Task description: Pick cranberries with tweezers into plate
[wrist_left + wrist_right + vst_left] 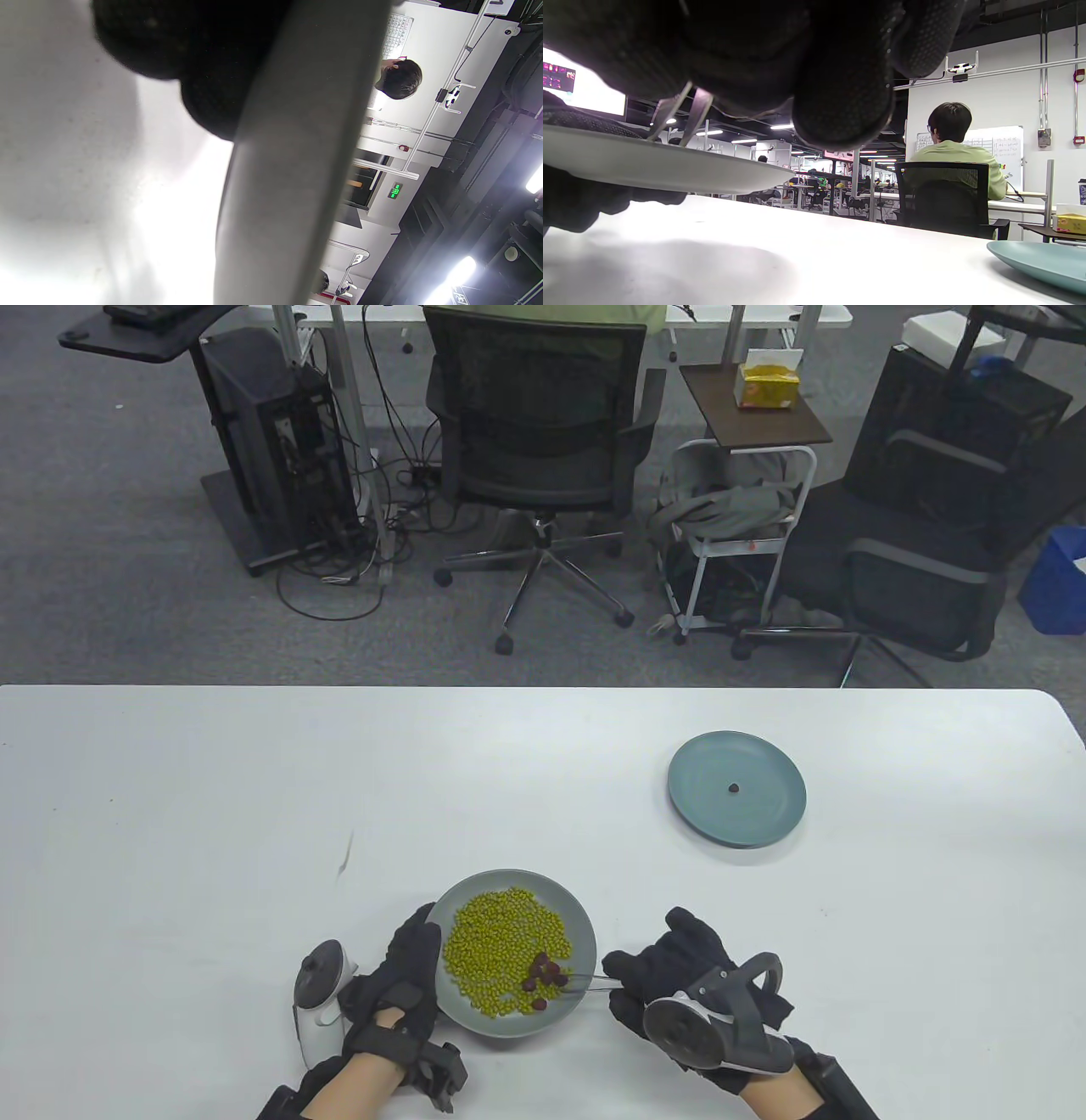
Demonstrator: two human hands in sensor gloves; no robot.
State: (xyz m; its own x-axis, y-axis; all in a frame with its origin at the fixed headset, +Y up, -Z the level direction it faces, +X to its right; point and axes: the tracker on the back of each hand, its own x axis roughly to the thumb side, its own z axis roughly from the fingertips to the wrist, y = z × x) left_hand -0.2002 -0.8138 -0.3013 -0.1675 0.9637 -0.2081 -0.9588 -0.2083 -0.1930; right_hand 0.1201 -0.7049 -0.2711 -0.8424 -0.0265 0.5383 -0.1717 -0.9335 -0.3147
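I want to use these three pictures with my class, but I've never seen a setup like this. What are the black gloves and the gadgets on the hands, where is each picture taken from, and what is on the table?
These are a person's two hands in black sensor gloves. The left hand and right hand each carry a tracker strapped to the back; the fingers stay free.

The table view looks down from above. The other two come from cameras on the wrists, very low and tilted, so they mostly show blurred glove and the edge of a plate.

On the white table sits a grey plate of green beans with a few dark cranberries mixed in. The left hand steadies its rim. The right hand pinches metal tweezers, their tips among the cranberries. Farther right, a blue-green plate holds one cranberry.
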